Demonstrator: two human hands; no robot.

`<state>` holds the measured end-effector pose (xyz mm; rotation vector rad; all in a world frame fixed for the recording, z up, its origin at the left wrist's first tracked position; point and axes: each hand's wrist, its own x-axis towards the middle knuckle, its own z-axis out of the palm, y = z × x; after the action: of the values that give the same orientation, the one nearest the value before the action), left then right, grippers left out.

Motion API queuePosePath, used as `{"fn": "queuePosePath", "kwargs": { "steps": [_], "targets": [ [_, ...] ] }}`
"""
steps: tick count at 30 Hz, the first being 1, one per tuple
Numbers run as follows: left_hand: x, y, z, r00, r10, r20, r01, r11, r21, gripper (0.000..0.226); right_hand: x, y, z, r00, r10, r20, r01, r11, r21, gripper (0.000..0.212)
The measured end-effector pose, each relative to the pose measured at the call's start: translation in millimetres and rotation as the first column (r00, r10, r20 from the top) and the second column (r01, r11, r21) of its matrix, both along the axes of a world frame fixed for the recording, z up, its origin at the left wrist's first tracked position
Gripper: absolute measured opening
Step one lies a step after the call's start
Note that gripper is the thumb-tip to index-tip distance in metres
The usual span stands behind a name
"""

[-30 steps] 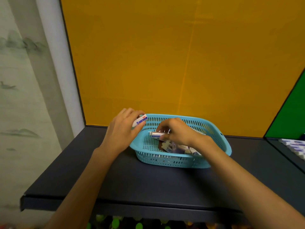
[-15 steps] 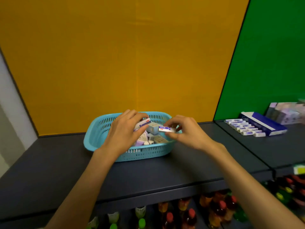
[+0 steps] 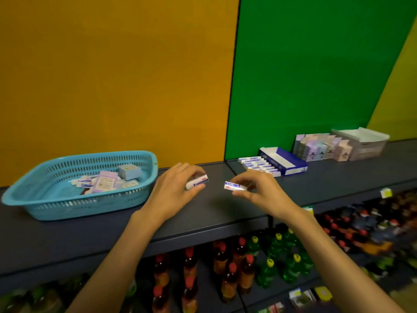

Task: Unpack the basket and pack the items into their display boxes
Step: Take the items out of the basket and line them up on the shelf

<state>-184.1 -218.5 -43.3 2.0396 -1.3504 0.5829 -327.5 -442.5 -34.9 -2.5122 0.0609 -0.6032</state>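
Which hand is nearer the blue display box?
Right. The right hand is just short of the blue display box; the left hand is farther away, beside the basket.

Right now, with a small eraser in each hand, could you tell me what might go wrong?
1. Each eraser, in the left hand and the right hand, is only pinched by fingertips; either might slip.
2. Setting them down could knock the loose eraser row beside the blue display box.

Print on the small white box [image 3: 197,181] in the left hand [image 3: 173,193] is too tiny to read. Bottles [image 3: 228,269] below blur out, and the lower shelf's right end [image 3: 383,224] smears past recognition.
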Motion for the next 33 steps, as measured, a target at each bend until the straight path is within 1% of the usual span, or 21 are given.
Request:
{"fn": "queuePosePath", "kwargs": {
  "steps": [4, 8, 12, 17, 23, 25, 29, 33],
  "targets": [
    [-35.2, -48.4, -3.7, 0.998, 0.013, -0.060, -0.013, 1.000, 0.005, 0.022, -37.2, -53.8, -11.8, 1.000, -0.021, 0.002, 0.021, 1.000, -0.011, 0.020],
    [-55.8, -90.2, -11.1, 0.995, 0.022, -0.098, -0.017, 0.999, 0.052, 0.021, -61.8, -91.3, -22.3, 0.998, -0.061, 0.015, 0.061, 0.998, -0.010, 0.020],
    [-58.7, -130.1, -20.1, 0.991, 0.020, -0.129, -0.003, 0.992, 0.125, 0.022, -67.6, -124.0, -35.6, 0.996, -0.090, -0.003, 0.090, 0.996, 0.029, 0.020],
    [-44.6, -180.1, -31.9, 0.982, 0.038, -0.184, -0.010, 0.988, 0.154, 0.020, -58.4, -161.0, -45.9, 0.995, -0.083, -0.047, 0.085, 0.996, 0.041, 0.021],
    [-18.0, -233.9, -47.4, 0.972, 0.074, -0.224, -0.031, 0.981, 0.190, 0.021, -26.4, -210.9, -46.0, 0.981, -0.121, -0.151, 0.115, 0.992, -0.042, 0.022],
    [-8.8, -249.1, -52.0, 0.976, 0.093, -0.196, -0.048, 0.974, 0.223, 0.023, -12.0, -226.8, -45.1, 0.976, -0.123, -0.180, 0.107, 0.990, -0.097, 0.019],
    [8.5, -275.4, -58.1, 0.981, 0.121, -0.149, -0.073, 0.954, 0.292, 0.027, 14.1, -249.0, -48.0, 0.979, -0.122, -0.166, 0.084, 0.973, -0.217, 0.015],
    [20.0, -292.7, -58.9, 0.975, 0.167, -0.150, -0.122, 0.954, 0.273, 0.024, 33.5, -260.8, -54.3, 0.988, -0.091, -0.125, 0.051, 0.956, -0.288, 0.024]
  ]
}}
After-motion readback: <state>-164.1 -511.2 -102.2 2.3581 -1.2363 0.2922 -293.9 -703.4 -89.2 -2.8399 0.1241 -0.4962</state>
